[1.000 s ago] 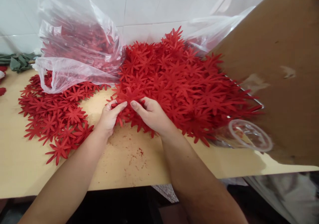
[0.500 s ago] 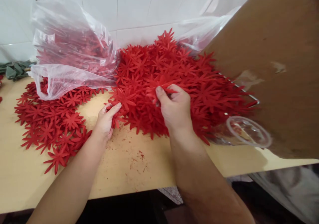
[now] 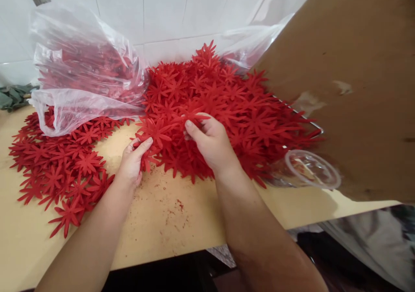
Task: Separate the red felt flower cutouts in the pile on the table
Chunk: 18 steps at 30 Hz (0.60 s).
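My left hand [image 3: 134,160] is closed on red flower-shaped petal pieces [image 3: 158,133], thumb on top, at the left edge of a large heap. Just right of it, my right hand [image 3: 207,138] pinches another red petal piece [image 3: 197,116] between thumb and fingers, above the heap. Whether it is one layer or more cannot be made out. The heap [image 3: 233,93] is made of many such red many-pointed pieces lying over one another. A second, looser pile [image 3: 61,166] spreads on the table left of my left hand.
A clear plastic bag [image 3: 87,71] of red pieces stands at the back left, against the tiled wall. A brown board [image 3: 350,88] leans at the right, with a clear plastic container [image 3: 313,168] beside it. Green leaves [image 3: 14,97] lie far left. Red bits dot the table [image 3: 162,227].
My right hand has moved left, closer to my left hand, with the petal piece in its fingers. My left hand keeps its hold. The whole view has shifted slightly.
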Tool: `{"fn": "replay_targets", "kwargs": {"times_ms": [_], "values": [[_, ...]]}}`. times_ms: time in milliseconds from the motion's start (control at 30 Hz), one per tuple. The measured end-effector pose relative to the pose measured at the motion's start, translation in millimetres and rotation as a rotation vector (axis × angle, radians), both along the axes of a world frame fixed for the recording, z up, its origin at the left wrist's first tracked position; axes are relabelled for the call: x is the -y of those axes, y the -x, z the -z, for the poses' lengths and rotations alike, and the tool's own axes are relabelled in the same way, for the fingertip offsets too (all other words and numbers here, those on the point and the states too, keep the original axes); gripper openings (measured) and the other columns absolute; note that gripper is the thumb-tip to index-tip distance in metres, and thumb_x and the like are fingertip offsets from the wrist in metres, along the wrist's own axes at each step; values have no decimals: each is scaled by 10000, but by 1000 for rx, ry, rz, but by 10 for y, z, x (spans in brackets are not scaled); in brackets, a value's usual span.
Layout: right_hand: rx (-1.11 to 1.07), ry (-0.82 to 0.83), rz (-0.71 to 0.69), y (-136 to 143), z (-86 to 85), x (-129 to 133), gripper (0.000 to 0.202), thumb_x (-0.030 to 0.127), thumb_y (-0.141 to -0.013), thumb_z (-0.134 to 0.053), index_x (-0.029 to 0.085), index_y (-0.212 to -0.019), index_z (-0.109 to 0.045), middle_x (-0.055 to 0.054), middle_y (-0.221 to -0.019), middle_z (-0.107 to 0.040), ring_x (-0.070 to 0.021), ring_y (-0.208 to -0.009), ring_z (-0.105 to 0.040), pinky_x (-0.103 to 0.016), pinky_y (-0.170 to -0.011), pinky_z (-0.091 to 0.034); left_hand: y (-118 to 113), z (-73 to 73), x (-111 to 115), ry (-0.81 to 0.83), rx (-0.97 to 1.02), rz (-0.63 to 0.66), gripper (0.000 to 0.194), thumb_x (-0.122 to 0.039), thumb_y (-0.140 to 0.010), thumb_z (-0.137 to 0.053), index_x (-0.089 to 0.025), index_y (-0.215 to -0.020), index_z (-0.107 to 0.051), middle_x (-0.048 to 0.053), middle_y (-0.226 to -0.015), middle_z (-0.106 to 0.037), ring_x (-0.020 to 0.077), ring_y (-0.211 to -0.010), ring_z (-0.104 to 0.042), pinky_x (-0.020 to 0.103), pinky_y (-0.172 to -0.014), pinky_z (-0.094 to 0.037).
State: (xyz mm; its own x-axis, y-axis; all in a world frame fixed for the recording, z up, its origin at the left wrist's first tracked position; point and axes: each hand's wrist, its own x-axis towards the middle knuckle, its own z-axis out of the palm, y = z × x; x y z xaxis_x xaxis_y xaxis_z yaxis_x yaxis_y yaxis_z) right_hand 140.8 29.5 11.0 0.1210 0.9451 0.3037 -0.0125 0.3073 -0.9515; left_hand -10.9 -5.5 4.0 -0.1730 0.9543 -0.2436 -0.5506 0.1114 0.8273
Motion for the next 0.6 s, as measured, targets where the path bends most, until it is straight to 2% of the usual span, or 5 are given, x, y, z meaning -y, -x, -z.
{"fn": "replay_targets", "kwargs": {"times_ms": [233,367,467,533,600], "values": [[112,1,114,-50,20,1,376,489,-742,-572,196,-535,-461,44,-499,-406,-79,-477,-391,-239,-473,-354,-16,10,0,-11,7,28,192,-170,-594,-710,-154,-753,-603,-32,-666,-659,69,-609,-613,205,-693,-508],[223,-141,278,-84,65,-38,321,483,-724,-594,206,-887,-603,-52,-871,-607,-163,-800,-573,-309,-671,-478,-17,1,2,-2,23,21,171,-155,-603,-700,-150,-747,-607,-34,-660,-661,63,-580,-602,210,-689,-507],[448,-274,406,-101,48,0,499,479,-717,-606,233,-1146,-540,-113,-1212,-516,-254,-1137,-482,-443,-876,-445,-3,10,-2,-5,53,16,166,-149,-596,-705,-143,-734,-613,-28,-660,-668,64,-577,-605,205,-684,-503],[552,-321,393,-79,11,58,474,467,-742,-587,233,-1152,-550,-119,-1247,-503,-272,-1200,-437,-489,-944,-398,7,21,-5,-3,76,20,164,-156,-592,-710,-138,-726,-617,-24,-649,-669,67,-572,-607,200,-673,-499],[519,-307,258,-18,-20,121,405,453,-775,-553,221,-1106,-587,-116,-1177,-557,-248,-1130,-504,-466,-928,-430,13,30,-9,-5,95,42,176,-176,-595,-712,-134,-741,-622,-16,-661,-677,74,-571,-612,204,-662,-495]]}}
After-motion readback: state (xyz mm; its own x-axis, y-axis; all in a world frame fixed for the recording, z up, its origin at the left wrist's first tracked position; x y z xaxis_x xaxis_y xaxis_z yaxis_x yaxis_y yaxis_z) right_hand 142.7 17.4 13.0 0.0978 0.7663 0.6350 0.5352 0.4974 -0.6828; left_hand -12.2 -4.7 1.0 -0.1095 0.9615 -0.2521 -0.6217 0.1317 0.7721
